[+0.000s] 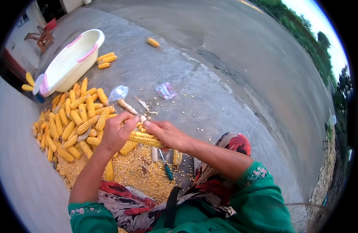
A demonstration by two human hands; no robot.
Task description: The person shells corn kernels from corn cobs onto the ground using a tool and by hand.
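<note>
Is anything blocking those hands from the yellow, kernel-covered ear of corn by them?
Nothing visible: the right hand grips the yellow ear of corn, with the left hand beside it. The green-handled, metal-shafted tool lies apart.

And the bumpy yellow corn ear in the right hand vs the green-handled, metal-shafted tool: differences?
The bumpy yellow corn ear is held in the right hand; the green-handled, metal-shafted tool lies on the ground. The ear is thick along its visible length; the tool narrows from handle to slim shaft. Both are elongated.

Diffuse daylight | faint shadows | bright sky (pixel 314 16) | fisheye-bent edges | black corners
</note>
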